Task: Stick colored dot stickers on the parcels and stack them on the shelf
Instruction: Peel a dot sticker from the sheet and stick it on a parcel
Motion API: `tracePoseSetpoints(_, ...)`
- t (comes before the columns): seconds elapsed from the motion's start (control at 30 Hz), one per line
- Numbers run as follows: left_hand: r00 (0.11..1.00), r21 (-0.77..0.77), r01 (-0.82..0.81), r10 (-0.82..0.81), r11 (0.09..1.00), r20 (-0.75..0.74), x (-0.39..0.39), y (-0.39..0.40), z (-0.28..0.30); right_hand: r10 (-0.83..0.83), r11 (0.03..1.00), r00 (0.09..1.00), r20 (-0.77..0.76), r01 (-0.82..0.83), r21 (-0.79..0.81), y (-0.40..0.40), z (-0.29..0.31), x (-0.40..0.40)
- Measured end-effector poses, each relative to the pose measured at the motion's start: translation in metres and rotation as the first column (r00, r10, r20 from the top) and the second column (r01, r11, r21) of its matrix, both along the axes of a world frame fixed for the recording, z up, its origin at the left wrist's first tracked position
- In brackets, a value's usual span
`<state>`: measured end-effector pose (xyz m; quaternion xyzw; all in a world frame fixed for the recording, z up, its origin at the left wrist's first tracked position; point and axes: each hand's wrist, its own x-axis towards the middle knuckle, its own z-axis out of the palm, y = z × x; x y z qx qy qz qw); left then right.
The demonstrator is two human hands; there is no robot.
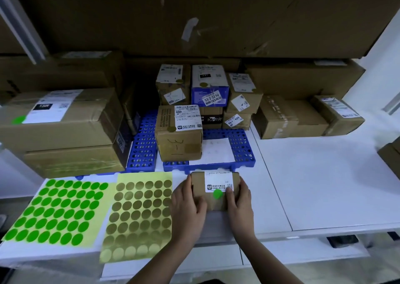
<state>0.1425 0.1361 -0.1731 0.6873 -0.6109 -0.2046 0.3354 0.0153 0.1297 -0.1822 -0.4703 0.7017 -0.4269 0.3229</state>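
Your two hands hold a small brown parcel [215, 191] on the white counter [313, 186], just in front of the blue perforated pallet [240, 147]. Your left hand [188, 203] wraps the parcel's left end, fingers curled against its side. Your right hand [239, 199] grips the right end, with the thumb lying across the top next to a green dot sticker [217, 194]. That sticker sits on the parcel's top face, at the lower edge of its white shipping label [218, 181].

To the left of the parcel, two sticker sheets lie flat on the counter, side by side: a sheet of gold dots [140, 216] just beside your left hand, and a sheet of green dots [58, 210] further left, its right edge tucked under the gold sheet.

On the pallet stands a brown box marked "3-1" [179, 134] with a gold dot on its top, and a white paper [217, 151] lies beside it. Behind it are stacked smaller parcels, among them a blue-and-white box [210, 86] and two brown ones flanking it. A large carton with a green dot [58, 114] sits on another carton at the left. More brown cartons [307, 114] rest at the right rear of the counter.
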Motion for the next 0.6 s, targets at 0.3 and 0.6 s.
tracePoseSetpoints(0.3, 0.880, -0.101, 0.236, -0.257, 0.966, -0.399, 0.003, -0.017, 0.058, -0.023, 0.972, 0.948, 0.317, 0.095, -0.213, -0.025, 0.056, -0.010)
tracePoseSetpoints(0.6, 0.885, -0.175, 0.259, -0.306, 0.950, -0.352, 0.054, -0.040, 0.127, 0.027, 0.943, 0.940, 0.340, 0.089, -0.320, -0.071, 0.116, 0.024)
